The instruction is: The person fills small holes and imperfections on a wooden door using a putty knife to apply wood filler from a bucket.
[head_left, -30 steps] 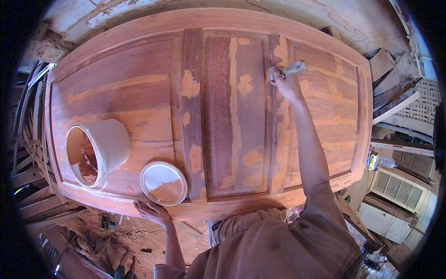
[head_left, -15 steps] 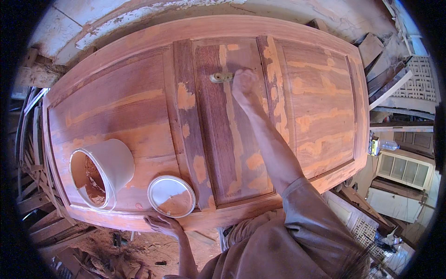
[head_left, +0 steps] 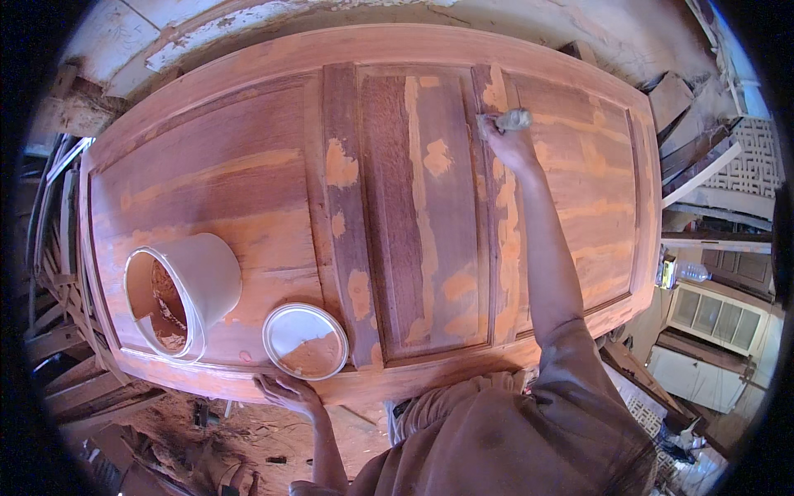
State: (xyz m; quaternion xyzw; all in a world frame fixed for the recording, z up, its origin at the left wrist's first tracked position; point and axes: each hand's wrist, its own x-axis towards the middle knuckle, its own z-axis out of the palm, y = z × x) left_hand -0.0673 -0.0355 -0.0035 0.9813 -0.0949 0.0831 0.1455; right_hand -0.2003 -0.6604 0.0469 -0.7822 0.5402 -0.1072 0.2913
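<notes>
A large panelled wooden door [head_left: 248, 107] lies flat before me, streaked with orange filler. Over the far part of its middle rail, my right hand [head_left: 509, 147] is closed around a putty knife [head_left: 518, 120]. Its pale, stained handle sticks out to the right and the blade is toward the door. My left hand [head_left: 289, 393] rests on the near edge of the door, fingers stretched out. Just beyond it lies a round white lid [head_left: 304, 326] with filler smeared on it. Left of the lid a white bucket [head_left: 211, 269] lies on its side, filler inside.
Scrap timber [head_left: 78, 331] is stacked along the left, and boards [head_left: 703, 165] lean at the right. A white-framed louvred piece [head_left: 718, 310] and a clear plastic bottle [head_left: 693, 271] are farther right. Debris covers the floor [head_left: 331, 438] below the door.
My right hand has moved right with the putty knife, from the middle panel to the rail beside it. A fresh orange filler patch shows on the middle panel. My left hand stays near the lid.
</notes>
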